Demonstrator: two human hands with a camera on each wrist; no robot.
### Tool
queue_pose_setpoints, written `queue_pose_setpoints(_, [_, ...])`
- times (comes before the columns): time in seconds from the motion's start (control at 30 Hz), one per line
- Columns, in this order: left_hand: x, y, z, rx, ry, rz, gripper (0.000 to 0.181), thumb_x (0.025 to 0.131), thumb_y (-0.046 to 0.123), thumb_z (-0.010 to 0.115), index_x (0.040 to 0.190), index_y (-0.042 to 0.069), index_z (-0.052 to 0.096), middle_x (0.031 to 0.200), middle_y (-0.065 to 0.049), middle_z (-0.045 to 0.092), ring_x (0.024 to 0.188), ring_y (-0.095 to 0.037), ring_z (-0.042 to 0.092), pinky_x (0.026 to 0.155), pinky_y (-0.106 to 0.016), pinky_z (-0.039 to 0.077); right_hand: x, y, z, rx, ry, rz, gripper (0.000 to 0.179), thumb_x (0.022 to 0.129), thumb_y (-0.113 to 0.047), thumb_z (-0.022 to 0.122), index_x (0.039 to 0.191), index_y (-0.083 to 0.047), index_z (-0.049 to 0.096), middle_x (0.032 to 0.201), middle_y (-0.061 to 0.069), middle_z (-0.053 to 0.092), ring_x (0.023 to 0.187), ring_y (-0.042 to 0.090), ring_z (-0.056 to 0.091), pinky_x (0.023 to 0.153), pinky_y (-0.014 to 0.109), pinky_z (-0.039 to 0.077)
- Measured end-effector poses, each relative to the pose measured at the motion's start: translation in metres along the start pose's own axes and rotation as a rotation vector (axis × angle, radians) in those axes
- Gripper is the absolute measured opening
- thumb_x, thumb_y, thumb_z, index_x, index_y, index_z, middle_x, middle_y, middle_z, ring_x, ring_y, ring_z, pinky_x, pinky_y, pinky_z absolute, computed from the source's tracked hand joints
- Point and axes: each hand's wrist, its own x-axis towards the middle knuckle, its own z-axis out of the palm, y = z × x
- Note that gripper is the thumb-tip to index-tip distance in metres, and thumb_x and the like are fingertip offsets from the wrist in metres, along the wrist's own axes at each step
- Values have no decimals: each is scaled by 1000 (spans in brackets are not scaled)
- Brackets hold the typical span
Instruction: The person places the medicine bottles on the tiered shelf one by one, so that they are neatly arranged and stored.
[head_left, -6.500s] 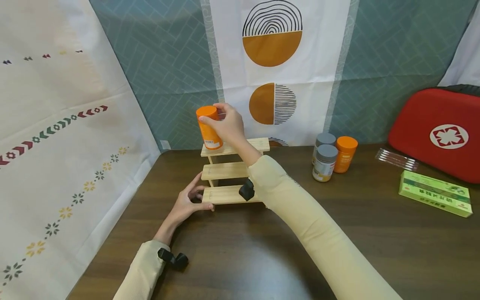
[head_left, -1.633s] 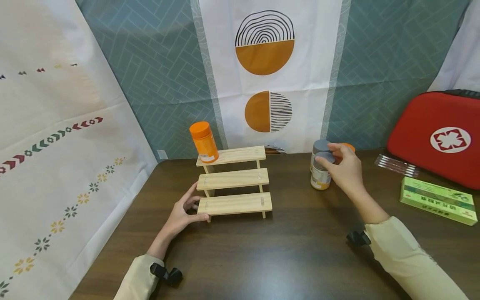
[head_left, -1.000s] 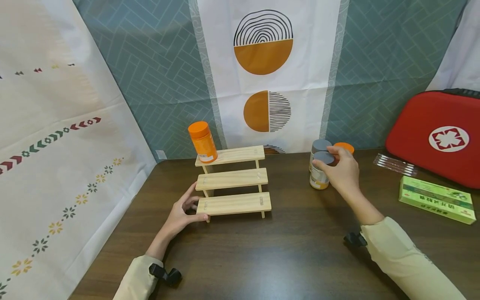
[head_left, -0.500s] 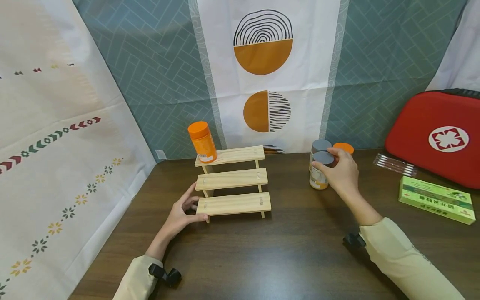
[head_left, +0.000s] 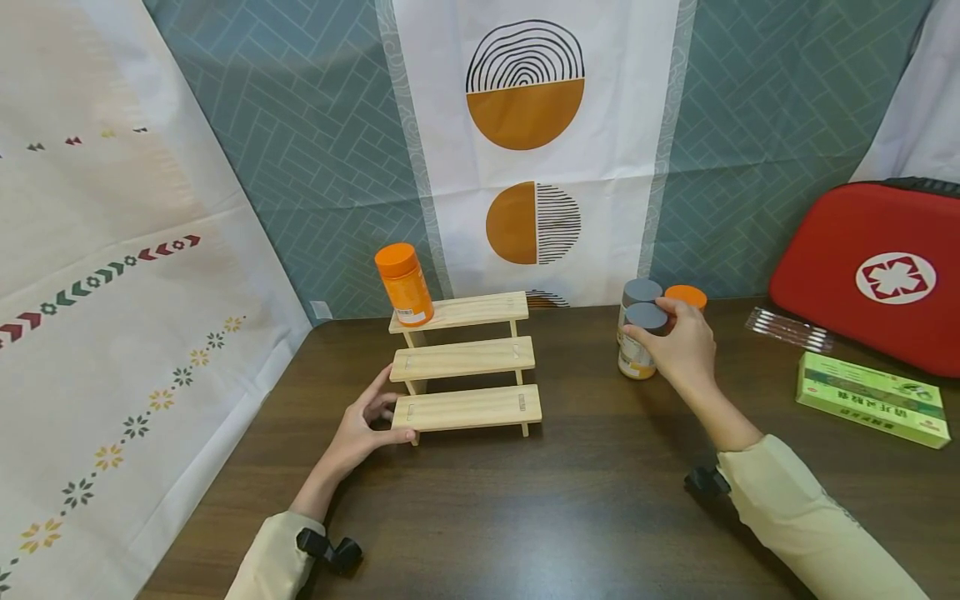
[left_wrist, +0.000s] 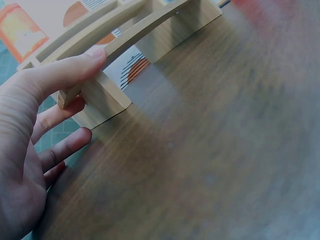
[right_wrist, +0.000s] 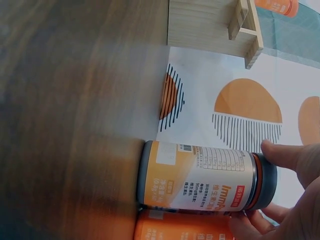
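My left hand (head_left: 362,429) grips the left end of a three-tier wooden step rack (head_left: 468,406), its thumb at the bottom step's front edge. In the left wrist view the thumb lies over the rack (left_wrist: 107,97) and other fingers are beneath or beside it. An orange bottle (head_left: 405,287) stands on the top step's left end. My right hand (head_left: 686,343) pinches the grey lid of the front supplement bottle (head_left: 639,354) between thumb and fingers. That bottle (right_wrist: 205,177) stands upright on the table. Behind it is another grey-lidded bottle (head_left: 641,290), with an orange-lidded bottle (head_left: 686,294) to the right.
At the right lie a red first-aid case (head_left: 840,258), a clear pack of cotton swabs (head_left: 789,329) and a green box (head_left: 873,400). A patterned cloth (head_left: 615,167) hangs behind the dark wooden table (head_left: 510,517). White cloth (head_left: 172,333) borders the left side.
Earlier my right hand held the orange bottle at the top step; now that bottle stands there. The right hand has moved right to a grey-lidded bottle and stayed nearly still. My left hand keeps its grip.
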Motion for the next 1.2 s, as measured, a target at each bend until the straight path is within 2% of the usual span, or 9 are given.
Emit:
queue_pose_setpoints(0.27, [0,0,0,5,4,8,103,77,5,81,157,23,20,125,-23,63,85,-9,62,84,-22,47,0,0,0,-8,-6,7,66,85,-29,75,136,6,51,131,29,55,110,42,50,91,54,40])
queue_pose_setpoints(0.63, [0,0,0,5,4,11,102,77,5,81,157,23,20,126,-23,63,85,-9,62,83,-23,47,1,-1,0,-21,-27,7,66,87,-30,74,137,5,51,136,31,51,121,47,47,99,58,37])
queue_pose_setpoints(0.83, [0,0,0,0,0,5,102,77,6,81,157,24,20,127,-23,63,86,-9,61,83,-23,47,-1,-1,0,-12,-23,-15,64,87,-31,73,137,4,52,133,31,53,114,45,50,92,56,40])
queue_pose_setpoints(1.03, [0,0,-1,3,2,4,103,77,6,81,157,24,19,127,-23,62,86,-9,61,83,-23,47,-2,-3,0,-11,-20,-27,64,87,-32,72,137,4,52,126,30,56,102,40,52,81,47,42])
queue_pose_setpoints(1.2, [0,-2,1,-6,0,10,102,77,6,81,158,23,19,126,-23,63,85,-9,61,83,-23,47,-2,-4,-3,-4,-24,-28,65,87,-33,73,138,1,52,126,28,56,102,39,52,78,42,40])
